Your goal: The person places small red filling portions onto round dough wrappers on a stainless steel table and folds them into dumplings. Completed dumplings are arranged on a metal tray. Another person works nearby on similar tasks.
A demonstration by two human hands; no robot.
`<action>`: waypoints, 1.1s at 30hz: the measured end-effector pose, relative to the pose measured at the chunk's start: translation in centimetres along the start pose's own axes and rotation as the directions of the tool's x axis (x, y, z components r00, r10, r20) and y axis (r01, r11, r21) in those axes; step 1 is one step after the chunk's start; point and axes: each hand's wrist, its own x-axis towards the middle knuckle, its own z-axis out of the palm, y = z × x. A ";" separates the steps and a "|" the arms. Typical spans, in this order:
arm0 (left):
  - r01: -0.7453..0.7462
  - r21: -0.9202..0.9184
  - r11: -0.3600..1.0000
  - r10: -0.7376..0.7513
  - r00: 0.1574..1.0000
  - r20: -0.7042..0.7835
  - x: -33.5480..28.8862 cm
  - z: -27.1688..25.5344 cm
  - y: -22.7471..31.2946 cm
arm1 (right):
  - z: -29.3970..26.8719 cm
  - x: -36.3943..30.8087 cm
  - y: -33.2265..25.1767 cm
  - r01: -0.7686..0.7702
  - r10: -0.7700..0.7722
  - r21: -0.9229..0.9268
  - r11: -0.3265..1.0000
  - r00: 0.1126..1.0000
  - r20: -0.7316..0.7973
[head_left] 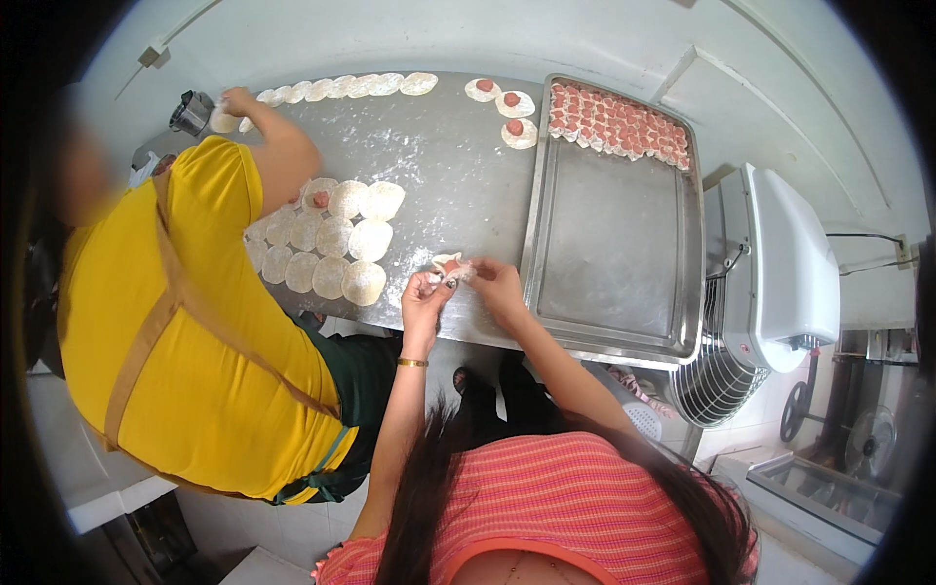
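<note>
Between my two hands, just above the front edge of the metal table, is a partly folded dumpling [447,261] with pink filling showing at its top. My left hand [426,295] pinches its left side with the fingertips, and my right hand [495,289] grips its right side. To the left lie rows of flat round dough wrappers [334,236], a few with a lump of filling on them. Three more wrappers topped with meat filling [515,128] rest at the back, beside the tray. Formed dumplings [619,122] fill the far end of the metal tray [534,224].
A co-worker in a yellow shirt [195,322] stands at my left, a hand [237,100] reaching to the table's far left corner near a metal canister [191,112]. A line of wrappers [356,86] runs along the back edge of the floured table [429,166]. A white mixer [785,263] stands right of the tray.
</note>
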 end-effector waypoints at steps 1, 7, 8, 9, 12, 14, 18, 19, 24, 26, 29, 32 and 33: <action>0.022 -0.050 0.998 -0.024 0.999 -0.030 -0.3 0.4 0.3 | -0.5 0.4 0.2 0.003 -0.005 -0.083 0.997 1.000 -0.025; 0.055 0.016 0.998 -0.055 0.998 -0.037 -0.3 -0.5 -0.7 | -1.0 0.5 -1.8 0.130 -0.109 -0.417 0.900 0.991 0.074; 0.015 0.105 0.994 -0.013 1.000 -0.021 0.0 -1.1 -1.8 | -1.2 0.4 -1.8 0.162 -0.138 -0.441 0.883 0.987 0.085; -0.026 0.193 0.981 0.027 1.000 -0.003 0.2 -1.6 -2.6 | -1.2 0.2 -1.7 0.192 -0.165 -0.463 0.866 0.981 0.098; -0.287 0.522 0.803 0.294 0.953 0.073 0.8 -2.1 -4.3 | -1.2 0.2 -1.2 0.220 -0.187 -0.559 0.800 0.975 0.116; -0.313 0.582 0.750 0.314 0.944 0.102 0.8 -1.9 -4.6 | -1.1 0.5 -1.0 0.221 -0.183 -0.626 0.748 0.975 0.125; -0.162 0.649 0.744 0.211 0.977 0.002 0.1 -0.5 -3.1 | -0.8 1.4 -1.9 0.278 -0.175 -0.662 0.696 0.960 0.219; -0.155 0.669 0.727 0.218 0.976 -0.010 0.0 -0.1 -2.4 | -0.8 1.6 -2.1 0.303 -0.172 -0.649 0.698 0.951 0.258; -0.174 0.741 0.648 0.244 0.970 0.015 0.2 0.5 -1.5 | -2.2 2.5 -1.8 0.430 -0.229 -0.656 0.621 0.899 0.373; -0.186 0.819 0.542 0.254 0.966 0.052 0.2 0.9 -0.9 | -2.3 2.6 -1.5 0.429 -0.223 -0.663 0.613 0.899 0.376; -0.221 0.788 0.575 0.243 0.966 0.093 0.3 1.0 -0.8 | -1.7 2.7 -1.4 0.386 -0.183 -0.652 0.652 0.915 0.359; -0.228 0.725 0.650 0.208 0.971 0.119 0.7 0.3 -1.2 | -1.3 2.7 -2.0 0.395 -0.164 -0.643 0.657 0.906 0.389; -0.226 0.710 0.667 0.191 0.973 0.130 0.9 0.2 -1.3 | -1.4 2.8 -1.8 0.399 -0.167 -0.630 0.666 0.903 0.395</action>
